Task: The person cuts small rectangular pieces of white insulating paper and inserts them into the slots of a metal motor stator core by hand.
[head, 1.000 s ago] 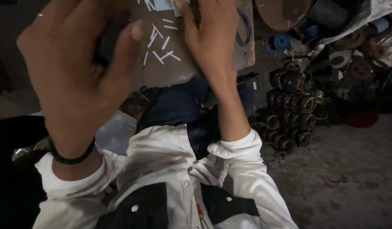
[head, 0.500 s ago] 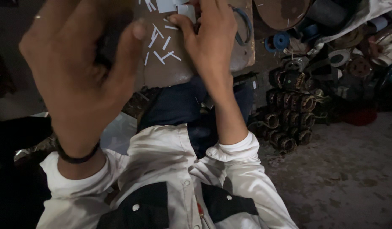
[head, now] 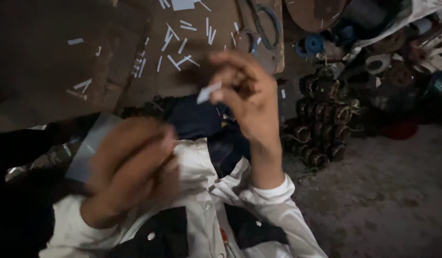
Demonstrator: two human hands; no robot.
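The right hand (head: 244, 95), in the upper middle of the frame, pinches a small white strip (head: 208, 92) by one end between fingertips, the other fingers curled loosely; so light a hold could let the strip slip and drop among the loose strips (head: 180, 45) on the board (head: 221, 71) above. The left hand (head: 130, 167), lower left, is blurred (whether it grips anything I cannot tell). Half a second ago both hands were raised over the board; now the left has dropped low and the right has drawn back with the strip. Scissors (head: 261, 24) lie at the top.
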